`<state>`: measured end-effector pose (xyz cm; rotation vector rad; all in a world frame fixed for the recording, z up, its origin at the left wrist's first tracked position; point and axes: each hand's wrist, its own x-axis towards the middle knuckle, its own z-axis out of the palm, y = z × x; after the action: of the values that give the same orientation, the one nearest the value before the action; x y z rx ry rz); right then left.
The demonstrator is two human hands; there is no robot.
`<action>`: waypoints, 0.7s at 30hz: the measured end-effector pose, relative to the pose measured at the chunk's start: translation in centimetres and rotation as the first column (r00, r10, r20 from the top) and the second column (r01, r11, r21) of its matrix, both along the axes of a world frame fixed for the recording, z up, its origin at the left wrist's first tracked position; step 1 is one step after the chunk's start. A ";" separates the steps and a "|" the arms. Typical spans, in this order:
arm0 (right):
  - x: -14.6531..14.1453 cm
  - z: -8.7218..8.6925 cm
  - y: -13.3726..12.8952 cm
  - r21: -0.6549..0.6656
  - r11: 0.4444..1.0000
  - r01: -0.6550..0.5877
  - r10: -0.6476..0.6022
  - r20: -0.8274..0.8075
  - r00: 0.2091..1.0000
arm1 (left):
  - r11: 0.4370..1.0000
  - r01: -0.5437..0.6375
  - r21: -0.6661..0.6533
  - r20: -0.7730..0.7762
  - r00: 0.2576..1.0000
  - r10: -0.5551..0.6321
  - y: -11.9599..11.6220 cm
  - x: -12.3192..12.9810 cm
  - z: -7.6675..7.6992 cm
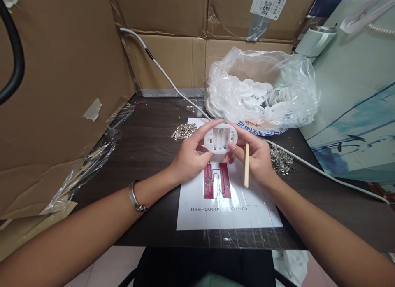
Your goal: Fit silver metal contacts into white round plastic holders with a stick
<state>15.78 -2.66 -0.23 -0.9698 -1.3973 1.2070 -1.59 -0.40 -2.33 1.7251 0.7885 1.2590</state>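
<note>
A round white plastic part [221, 135] with battery-like slots and small metal contacts along its lower edge is held up between both hands. My left hand [191, 155] grips its left rim, fingers behind and thumb below. On the other side my right hand [254, 157] holds the right rim, its thumb on the front near the contacts. A thin pale stick [246, 165] is also held in the right hand, pointing down. Beneath the hands lies a white printed sheet [212, 219] with a dark red picture and lettering.
Small metal pieces lie in a pile [184, 131] at the left and another pile [281, 160] at the right. Behind stands a clear plastic bag [225, 89] of white round parts. A white cable [168, 78] crosses the dark table [148, 138]. Cardboard walls [173, 60] enclose it.
</note>
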 end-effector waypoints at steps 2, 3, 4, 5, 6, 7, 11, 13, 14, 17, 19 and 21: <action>-0.1 0.0 0.0 -0.008 1.000 -0.002 0.002 0.004 1.000 | 1.000 -0.012 0.019 -0.024 1.000 0.013 0.0 0.0 0.0; -0.1 0.0 0.0 -0.017 1.000 -0.001 0.002 0.005 1.000 | 1.000 -0.014 0.018 -0.035 0.999 0.014 0.0 0.0 0.0; -0.1 0.1 0.0 -0.028 1.000 0.003 -0.003 0.005 1.000 | 1.000 -0.011 0.011 -0.042 0.999 0.011 0.0 0.0 0.0; 0.0 0.1 0.1 -0.041 0.999 0.009 -0.009 0.003 1.000 | 1.000 -0.004 -0.002 -0.046 0.999 0.003 0.0 0.0 0.0; 0.1 0.1 0.1 -0.056 0.998 0.016 -0.016 0.002 1.000 | 1.000 0.007 -0.021 -0.047 0.999 -0.008 0.0 0.0 0.1; 0.2 0.1 0.1 -0.073 0.997 0.019 -0.018 0.006 1.000 | 0.999 0.021 -0.044 -0.049 0.999 -0.023 0.1 0.1 0.1; 0.5 -0.2 0.6 -0.101 0.995 -0.022 0.022 -0.005 1.000 | 0.992 0.068 -0.103 -0.067 0.995 -0.075 0.1 0.0 0.3; 0.4 -0.2 1.0 -0.117 0.991 -0.059 0.054 -0.049 0.997 | 0.992 0.076 -0.097 -0.076 0.994 -0.083 0.1 0.0 0.3; 0.3 -0.2 1.1 -0.130 0.989 -0.078 0.069 -0.074 0.995 | 0.993 0.080 -0.090 -0.077 0.993 -0.087 0.2 -0.1 0.4; 0.6 -0.1 0.5 -0.171 0.980 -0.103 0.086 -0.102 0.991 | 0.990 0.099 -0.098 -0.086 0.990 -0.107 0.1 -0.3 0.5; 1.8 -0.1 -1.1 -0.174 0.984 -0.044 0.040 -0.025 0.999 | 0.981 0.122 -0.154 -0.108 0.984 -0.140 0.0 -0.5 0.7; 3.9 -0.4 -3.4 -0.100 0.992 0.076 -0.065 0.107 0.992 | 0.966 0.147 -0.213 -0.141 0.974 -0.179 -0.2 -0.6 0.9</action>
<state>19.69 -6.07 -0.66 -1.1596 -1.3793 1.2010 -2.20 -0.62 -1.42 1.7016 0.8179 0.9060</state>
